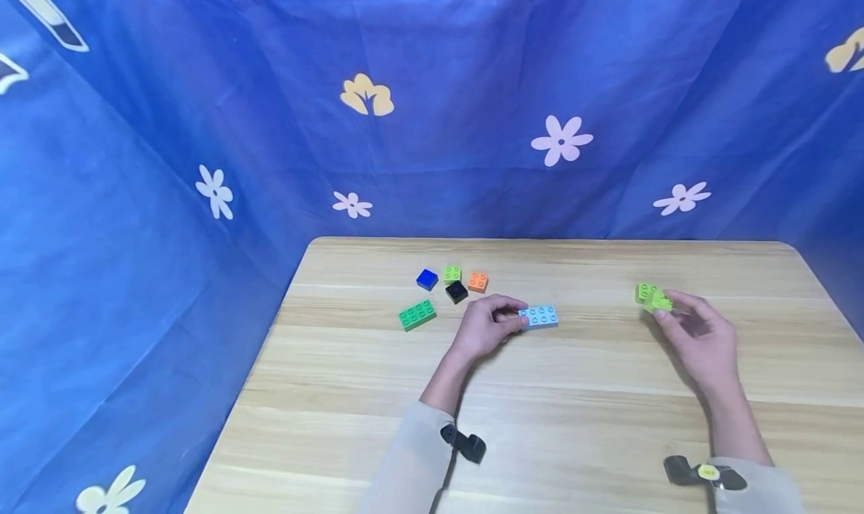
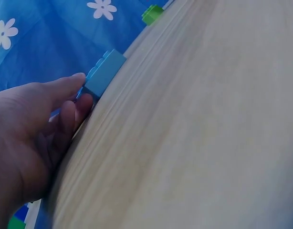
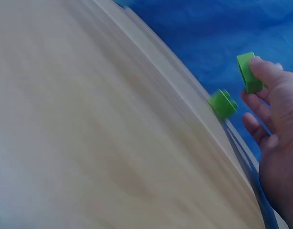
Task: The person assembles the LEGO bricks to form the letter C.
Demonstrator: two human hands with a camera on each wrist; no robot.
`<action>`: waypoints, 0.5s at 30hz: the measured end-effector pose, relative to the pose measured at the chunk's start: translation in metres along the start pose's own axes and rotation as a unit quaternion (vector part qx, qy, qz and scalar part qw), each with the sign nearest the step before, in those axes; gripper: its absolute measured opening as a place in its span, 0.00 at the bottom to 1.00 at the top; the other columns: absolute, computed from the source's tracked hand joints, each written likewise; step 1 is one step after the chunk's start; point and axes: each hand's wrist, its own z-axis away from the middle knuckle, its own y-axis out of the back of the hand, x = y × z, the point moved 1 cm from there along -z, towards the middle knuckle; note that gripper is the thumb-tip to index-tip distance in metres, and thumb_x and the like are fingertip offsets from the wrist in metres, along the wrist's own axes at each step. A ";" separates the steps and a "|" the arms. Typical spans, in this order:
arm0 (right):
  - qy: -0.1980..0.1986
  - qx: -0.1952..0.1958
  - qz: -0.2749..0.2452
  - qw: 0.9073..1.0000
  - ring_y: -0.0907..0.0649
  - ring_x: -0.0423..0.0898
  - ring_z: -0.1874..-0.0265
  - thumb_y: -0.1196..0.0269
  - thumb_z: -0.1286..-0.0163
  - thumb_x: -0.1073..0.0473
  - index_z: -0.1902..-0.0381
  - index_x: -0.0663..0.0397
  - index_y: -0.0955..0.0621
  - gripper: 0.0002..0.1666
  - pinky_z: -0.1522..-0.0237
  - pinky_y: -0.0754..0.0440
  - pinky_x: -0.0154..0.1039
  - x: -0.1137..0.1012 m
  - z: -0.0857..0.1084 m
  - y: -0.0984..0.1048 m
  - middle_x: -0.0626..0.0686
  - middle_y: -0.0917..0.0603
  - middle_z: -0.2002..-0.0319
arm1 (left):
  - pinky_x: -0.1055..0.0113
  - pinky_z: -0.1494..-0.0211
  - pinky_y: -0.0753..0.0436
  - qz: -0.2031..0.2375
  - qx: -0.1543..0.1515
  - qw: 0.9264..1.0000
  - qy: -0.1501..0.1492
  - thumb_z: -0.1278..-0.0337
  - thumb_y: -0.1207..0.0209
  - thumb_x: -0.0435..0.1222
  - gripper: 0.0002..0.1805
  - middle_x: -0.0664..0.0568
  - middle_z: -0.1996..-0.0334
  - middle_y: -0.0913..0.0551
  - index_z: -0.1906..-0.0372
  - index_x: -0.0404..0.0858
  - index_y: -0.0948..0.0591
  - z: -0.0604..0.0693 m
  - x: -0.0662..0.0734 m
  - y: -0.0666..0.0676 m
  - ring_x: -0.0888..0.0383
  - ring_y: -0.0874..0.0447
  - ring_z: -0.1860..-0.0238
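Observation:
My left hand [image 1: 482,328] pinches the left end of a light blue building brick [image 1: 540,317], which lies flat on the wooden table. In the left wrist view, thumb and fingers grip the near end of that light blue brick [image 2: 106,72]. Over to the right, my right hand [image 1: 705,341] holds a lime green brick [image 1: 658,302] between thumb and fingers. The right wrist view shows this held brick [image 3: 250,72] raised above the table. Just beyond it, a second lime green brick [image 1: 643,292] sits on the tabletop, apart from the held one.
Left of my left hand lie several loose bricks: a dark blue one [image 1: 427,279], a lime green one [image 1: 452,275], an orange one [image 1: 478,281], a black one [image 1: 457,292] and a long green one [image 1: 418,315]. A blue flowered curtain [image 1: 459,124] hangs behind the table [image 1: 580,409].

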 end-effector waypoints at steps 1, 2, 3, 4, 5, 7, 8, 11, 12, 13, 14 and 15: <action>0.014 -0.016 -0.016 1.000 0.13 0.39 0.62 0.32 0.36 0.82 0.40 0.77 0.20 0.25 0.53 0.13 0.27 -0.001 0.001 -0.006 0.49 0.12 0.50 | 0.72 0.67 0.16 -0.001 -0.002 1.000 -0.002 0.38 0.25 0.40 0.14 0.57 0.57 0.11 0.48 0.45 0.09 0.000 0.000 0.000 0.66 0.16 0.68; 0.034 -0.030 -0.002 0.999 0.13 0.39 0.62 0.32 0.36 0.82 0.40 0.77 0.20 0.25 0.53 0.14 0.26 -0.002 0.003 -0.013 0.49 0.12 0.48 | 0.72 0.66 0.16 -0.003 -0.005 1.000 -0.005 0.37 0.26 0.40 0.14 0.57 0.56 0.11 0.48 0.45 0.09 0.000 0.000 0.001 0.66 0.16 0.68; 0.049 -0.047 0.004 0.998 0.13 0.39 0.62 0.33 0.36 0.83 0.41 0.76 0.20 0.25 0.53 0.14 0.25 -0.003 0.004 -0.020 0.49 0.13 0.47 | 0.72 0.65 0.15 -0.003 -0.007 1.000 -0.009 0.37 0.26 0.40 0.14 0.57 0.55 0.11 0.48 0.45 0.09 0.000 -0.001 0.001 0.67 0.16 0.67; 0.058 -0.064 0.000 0.996 0.13 0.40 0.61 0.33 0.36 0.83 0.41 0.76 0.20 0.25 0.53 0.14 0.26 -0.004 0.005 -0.028 0.50 0.13 0.45 | 0.72 0.64 0.15 -0.003 -0.009 1.000 -0.012 0.37 0.26 0.40 0.14 0.57 0.54 0.11 0.47 0.45 0.09 0.001 -0.001 0.002 0.67 0.15 0.66; 0.065 -0.081 -0.001 0.995 0.13 0.40 0.60 0.33 0.36 0.82 0.41 0.75 0.19 0.25 0.52 0.14 0.26 -0.004 0.006 -0.035 0.50 0.13 0.44 | 0.72 0.63 0.15 -0.002 -0.012 1.000 -0.016 0.36 0.26 0.39 0.14 0.56 0.53 0.10 0.47 0.45 0.09 0.001 -0.001 0.002 0.67 0.15 0.65; 0.070 -0.105 0.001 0.992 0.14 0.41 0.60 0.32 0.36 0.81 0.40 0.73 0.19 0.25 0.53 0.14 0.27 -0.006 0.009 -0.050 0.49 0.14 0.45 | 0.72 0.61 0.14 -0.002 -0.015 1.000 -0.023 0.36 0.27 0.39 0.14 0.56 0.52 0.10 0.47 0.44 0.09 0.001 -0.001 0.002 0.67 0.14 0.63; 0.071 -0.115 0.000 0.991 0.14 0.42 0.60 0.31 0.35 0.80 0.40 0.72 0.18 0.25 0.52 0.14 0.27 -0.007 0.010 -0.058 0.50 0.15 0.45 | 0.72 0.60 0.14 -0.002 -0.017 1.000 -0.025 0.35 0.27 0.39 0.14 0.55 0.52 0.10 0.46 0.44 0.09 0.001 -0.001 0.003 0.67 0.14 0.63; 0.082 -0.138 -0.001 0.987 0.13 0.44 0.60 0.30 0.36 0.80 0.41 0.69 0.17 0.25 0.50 0.14 0.28 -0.010 0.013 -0.077 0.55 0.15 0.45 | 0.72 0.59 0.14 -0.002 -0.020 0.999 -0.029 0.35 0.28 0.38 0.14 0.55 0.52 0.10 0.46 0.44 0.09 0.001 -0.001 0.003 0.67 0.14 0.62; 0.084 -0.145 -0.001 0.986 0.13 0.44 0.60 0.30 0.36 0.79 0.41 0.68 0.17 0.24 0.49 0.14 0.28 -0.011 0.014 -0.082 0.58 0.15 0.45 | 0.72 0.59 0.14 -0.004 -0.020 0.999 -0.030 0.35 0.28 0.38 0.14 0.55 0.52 0.10 0.46 0.44 0.09 0.001 0.000 0.002 0.67 0.14 0.62; 0.084 -0.152 0.000 0.985 0.13 0.44 0.60 0.29 0.36 0.78 0.41 0.67 0.16 0.24 0.49 0.15 0.28 -0.012 0.015 -0.087 0.59 0.15 0.45 | 0.72 0.59 0.14 -0.005 -0.021 0.999 -0.030 0.35 0.28 0.38 0.14 0.55 0.52 0.10 0.46 0.44 0.09 0.001 0.000 0.002 0.67 0.14 0.62; 0.084 -0.160 0.003 0.984 0.13 0.44 0.60 0.29 0.35 0.77 0.41 0.65 0.16 0.24 0.49 0.15 0.28 -0.012 0.017 -0.092 0.60 0.14 0.45 | 0.72 0.59 0.14 -0.004 -0.021 0.999 -0.030 0.35 0.27 0.38 0.14 0.55 0.52 0.10 0.46 0.44 0.09 0.001 0.000 0.003 0.67 0.14 0.63; 0.080 -0.166 0.007 0.983 0.13 0.44 0.60 0.29 0.34 0.76 0.41 0.62 0.15 0.24 0.50 0.15 0.28 -0.013 0.018 -0.096 0.60 0.14 0.45 | 0.72 0.60 0.14 -0.003 -0.021 0.999 -0.029 0.35 0.27 0.38 0.14 0.55 0.52 0.10 0.46 0.44 0.09 0.002 0.000 0.003 0.67 0.14 0.63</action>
